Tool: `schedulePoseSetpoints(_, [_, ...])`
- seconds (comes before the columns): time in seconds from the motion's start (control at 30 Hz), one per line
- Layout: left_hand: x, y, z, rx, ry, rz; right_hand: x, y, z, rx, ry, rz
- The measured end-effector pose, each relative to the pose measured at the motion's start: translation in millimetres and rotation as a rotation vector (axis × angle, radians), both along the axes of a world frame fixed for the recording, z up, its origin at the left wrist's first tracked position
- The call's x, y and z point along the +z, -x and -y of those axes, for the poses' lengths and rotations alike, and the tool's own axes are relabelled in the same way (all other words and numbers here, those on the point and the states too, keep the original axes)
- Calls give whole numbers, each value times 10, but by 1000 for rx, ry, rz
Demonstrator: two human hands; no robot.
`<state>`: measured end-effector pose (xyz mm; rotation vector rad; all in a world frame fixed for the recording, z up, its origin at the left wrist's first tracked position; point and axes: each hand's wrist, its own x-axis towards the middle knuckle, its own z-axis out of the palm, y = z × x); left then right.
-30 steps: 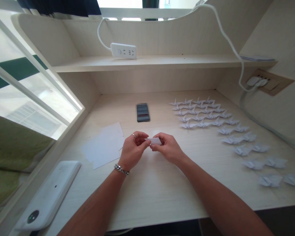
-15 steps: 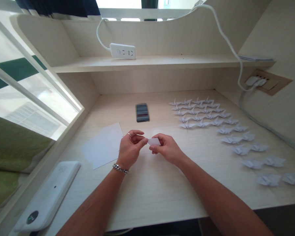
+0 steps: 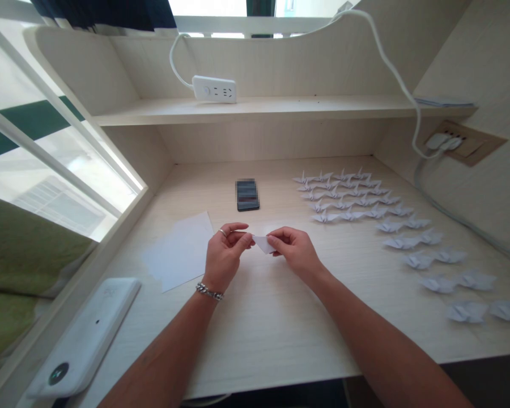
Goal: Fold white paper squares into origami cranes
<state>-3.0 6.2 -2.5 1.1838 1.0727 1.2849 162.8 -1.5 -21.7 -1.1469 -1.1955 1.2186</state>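
Note:
A small folded piece of white paper (image 3: 263, 244) is held above the desk between both hands. My left hand (image 3: 228, 249), with a ring and a chain bracelet, pinches its left corner between thumb and fingers. My right hand (image 3: 294, 249) grips the right end, thumb on top and fingers behind. Left of my left hand lie white paper sheets (image 3: 181, 252), flat on the desk. Folded paper cranes (image 3: 351, 214) stand in several rows on the right side.
Beyond my hands a phone (image 3: 247, 195) lies on the desk (image 3: 276, 340). A long white device (image 3: 85, 340) is at the front left. A power strip (image 3: 215, 89) rests on the shelf (image 3: 280, 107). A white cable (image 3: 391, 65) runs down to the wall socket (image 3: 467, 143).
My right thumb has moved from below the paper up onto its face. The paper has turned and now shows a pointed lower edge. The left hand keeps its pinch.

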Motion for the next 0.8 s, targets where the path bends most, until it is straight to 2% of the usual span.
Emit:
schedulePoseSetpoints(0.17, [-63,-38,8,-143,54,-2,-16,8,-17,-46,39,-119])
schedulePoseSetpoints(0.27, [-102,-66,13,-201,47,-34,-36,26,-16,-52,10,-116])
schedulePoseSetpoints(0.47, [-126,-69,13,-210,21,-37,-3,52,46,-114,-172,165])
schedulePoseSetpoints(0.8, [-142,-68,8,-206,-23,-33,52,54,89,-146,-277,340])
